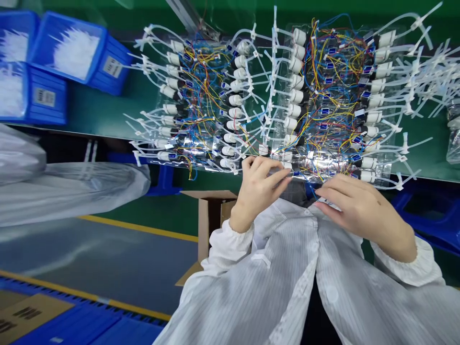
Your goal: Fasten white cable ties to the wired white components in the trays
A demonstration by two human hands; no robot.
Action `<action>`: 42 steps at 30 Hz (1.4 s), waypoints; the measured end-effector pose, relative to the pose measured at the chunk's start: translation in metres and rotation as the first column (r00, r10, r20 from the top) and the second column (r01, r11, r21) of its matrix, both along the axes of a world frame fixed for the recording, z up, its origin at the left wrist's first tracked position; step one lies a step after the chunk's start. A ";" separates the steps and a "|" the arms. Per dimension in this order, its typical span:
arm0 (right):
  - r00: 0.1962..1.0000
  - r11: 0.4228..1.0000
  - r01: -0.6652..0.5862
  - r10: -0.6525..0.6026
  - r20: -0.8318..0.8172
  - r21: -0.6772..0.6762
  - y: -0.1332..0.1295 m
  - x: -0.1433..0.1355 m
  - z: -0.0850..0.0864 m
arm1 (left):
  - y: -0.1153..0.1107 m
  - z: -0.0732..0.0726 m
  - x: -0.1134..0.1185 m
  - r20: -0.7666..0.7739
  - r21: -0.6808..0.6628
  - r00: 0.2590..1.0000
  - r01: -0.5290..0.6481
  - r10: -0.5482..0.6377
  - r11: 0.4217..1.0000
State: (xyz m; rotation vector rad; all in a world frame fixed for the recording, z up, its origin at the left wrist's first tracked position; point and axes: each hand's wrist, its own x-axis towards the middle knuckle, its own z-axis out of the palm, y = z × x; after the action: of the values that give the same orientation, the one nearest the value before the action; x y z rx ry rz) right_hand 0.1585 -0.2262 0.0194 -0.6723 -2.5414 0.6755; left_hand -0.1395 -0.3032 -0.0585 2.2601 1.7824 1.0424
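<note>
My left hand [259, 188] is at the near edge of the right tray [386, 179], its thumb and fingertips closed round a white-capped part in the nearest row. To its right, my right hand [350, 201] pinches thin blue wires [311, 189] that hang over the tray's front edge. The clear tray holds rows of white cylinders [295, 96] with black ends, white tubes and tangled red, yellow and blue wires [316, 62]. A second tray of like parts [204, 96] lies to the left.
Blue bins [111, 67] of white pieces stand at the upper left on the green table [97, 112]. Loose white tubes [436, 79] lie at the far right. Below the table edge are an open cardboard box [203, 225] and blue stools [431, 211].
</note>
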 end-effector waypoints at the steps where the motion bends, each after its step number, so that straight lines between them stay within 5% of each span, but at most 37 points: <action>1: 0.999 1.000 0.004 -0.004 -0.037 0.005 0.001 0.003 0.005 | -0.003 0.008 0.000 -0.019 -0.009 1.000 -0.001 0.001 1.000; 5: 0.972 0.994 0.089 -0.072 -0.225 0.063 0.005 0.011 0.017 | -0.004 0.041 -0.001 -0.099 -0.064 0.995 -0.028 0.022 0.998; 9: 0.953 0.991 0.114 -0.087 -0.291 0.076 0.005 0.009 0.014 | 0.022 0.061 0.003 -0.191 -0.108 0.978 -0.106 0.084 0.988; 16: 0.946 0.987 0.114 -0.074 -0.315 0.110 -0.002 0.010 0.005 | 0.067 0.067 0.000 -0.350 -0.317 0.935 -0.171 0.052 0.933; 25: 0.935 0.989 0.138 -0.113 -0.335 0.052 -0.002 0.021 -0.003 | 0.084 0.087 -0.023 -0.065 -0.330 0.998 -0.020 -0.002 0.944; 30: 0.933 0.989 0.141 -0.120 -0.338 0.039 0.007 0.023 -0.002 | 0.076 0.101 -0.011 -0.311 -0.276 0.950 -0.105 0.014 0.955; 36: 0.925 0.991 0.131 -0.118 -0.362 0.011 0.007 0.020 -0.005 | 0.085 0.084 0.031 -0.511 -0.392 0.818 0.050 -0.263 0.919; 42: 0.916 0.992 0.127 -0.122 -0.382 -0.013 0.001 0.022 -0.010 | 0.120 0.061 0.045 -0.511 -0.476 0.783 0.086 -0.355 0.875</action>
State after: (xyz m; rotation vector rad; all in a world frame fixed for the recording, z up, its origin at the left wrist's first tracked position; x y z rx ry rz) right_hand 0.1809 -0.2248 0.0098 -0.6224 -2.1231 0.6726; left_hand -0.0943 -0.1834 0.0023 2.5503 1.6112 -0.1394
